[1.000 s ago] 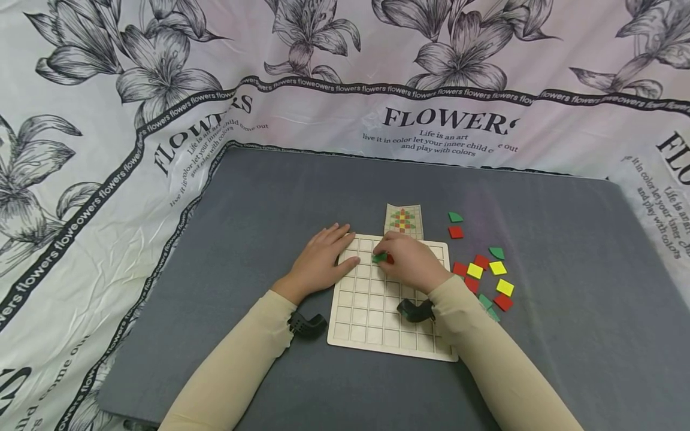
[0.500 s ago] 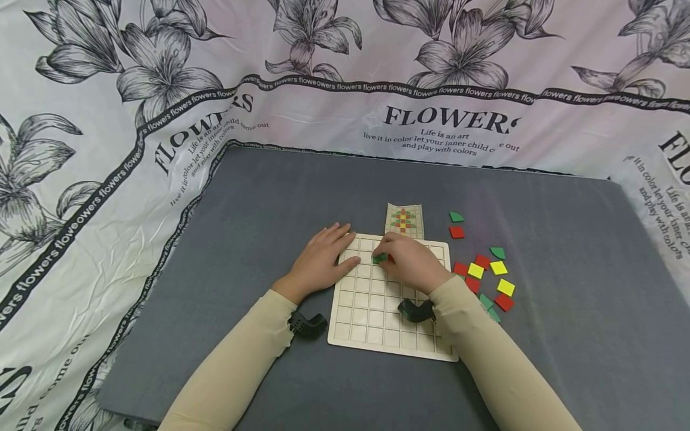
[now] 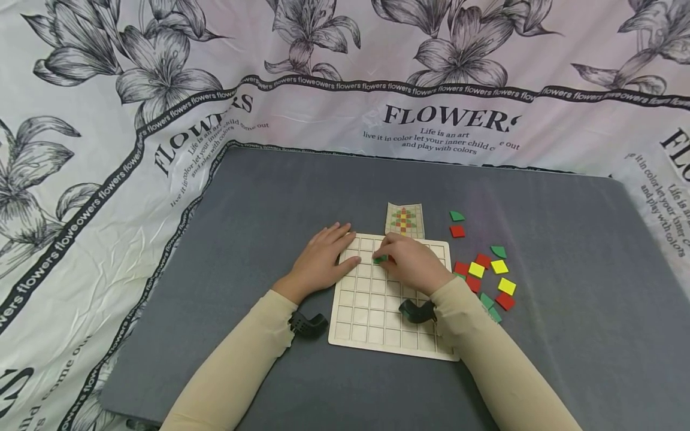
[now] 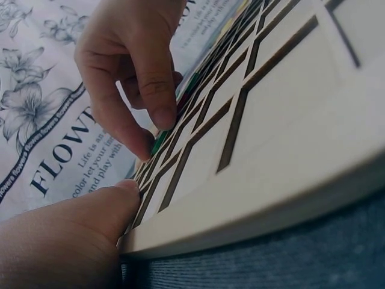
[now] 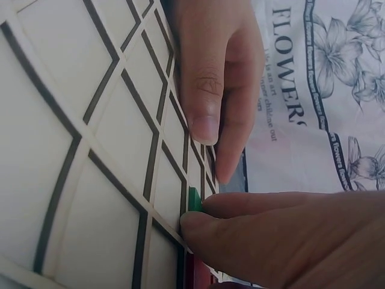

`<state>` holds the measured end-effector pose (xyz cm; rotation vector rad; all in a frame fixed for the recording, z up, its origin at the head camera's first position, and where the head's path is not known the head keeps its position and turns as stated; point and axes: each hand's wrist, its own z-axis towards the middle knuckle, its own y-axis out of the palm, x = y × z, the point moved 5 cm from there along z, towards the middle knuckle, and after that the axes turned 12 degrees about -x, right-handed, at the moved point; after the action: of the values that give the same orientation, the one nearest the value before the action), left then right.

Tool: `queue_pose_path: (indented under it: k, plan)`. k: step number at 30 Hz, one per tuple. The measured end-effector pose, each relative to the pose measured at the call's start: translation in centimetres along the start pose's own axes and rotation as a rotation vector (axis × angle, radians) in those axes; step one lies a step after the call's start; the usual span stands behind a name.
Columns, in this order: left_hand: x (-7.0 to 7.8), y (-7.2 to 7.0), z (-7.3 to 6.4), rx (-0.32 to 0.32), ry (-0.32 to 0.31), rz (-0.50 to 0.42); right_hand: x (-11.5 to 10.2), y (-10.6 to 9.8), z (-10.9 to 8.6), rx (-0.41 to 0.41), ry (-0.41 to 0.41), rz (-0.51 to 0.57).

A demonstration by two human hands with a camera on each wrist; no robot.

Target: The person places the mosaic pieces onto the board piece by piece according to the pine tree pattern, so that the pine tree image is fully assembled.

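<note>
A wooden grid board (image 3: 368, 315) lies on the table. My left hand (image 3: 319, 263) rests on its upper left edge, fingers stretched out and thumb reaching over the grid. In the right wrist view, the thumb and index finger of my right hand (image 3: 412, 261) pinch a small green tile (image 5: 194, 199) at a grid cell. The same green tile (image 3: 380, 260) shows only partly under the fingertips in the head view. Just below my right thumb, a red tile (image 5: 200, 271) sits in the grid, partly hidden by the hand.
A pattern card (image 3: 404, 220) lies behind the board. To the right are loose tiles: red squares (image 3: 457, 231), yellow squares (image 3: 507, 286) and green rounded pieces (image 3: 457, 216), several of them close to my right sleeve. A flower-printed cloth (image 3: 323, 114) hangs behind the grey table (image 3: 280, 191).
My right fingers have shifted slightly around the green tile, which shows less now. The red patch beside it is covered from the head view. My left hand stays put.
</note>
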<state>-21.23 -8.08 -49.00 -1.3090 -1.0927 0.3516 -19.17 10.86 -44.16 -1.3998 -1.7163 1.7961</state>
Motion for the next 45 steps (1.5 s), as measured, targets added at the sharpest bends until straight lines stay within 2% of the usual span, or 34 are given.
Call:
queue_pose_path:
  k: [9,20,27,45]
  plan:
    - [0.2,-0.1,-0.1,-0.002,-0.006,-0.017,-0.1,-0.1,-0.3,0.017,-0.004,-0.023]
    - [0.2,-0.2,0.0,-0.019,-0.013,-0.015,0.2,-0.6,-1.0,0.04,0.009,0.0]
    - [0.2,-0.1,0.0,-0.024,-0.008,-0.015,0.6,-1.0,-2.0,0.034,0.061,0.013]
    - [0.0,0.0,0.1,-0.021,-0.004,-0.024,4.5,-2.2,-5.8,0.043,0.169,0.023]
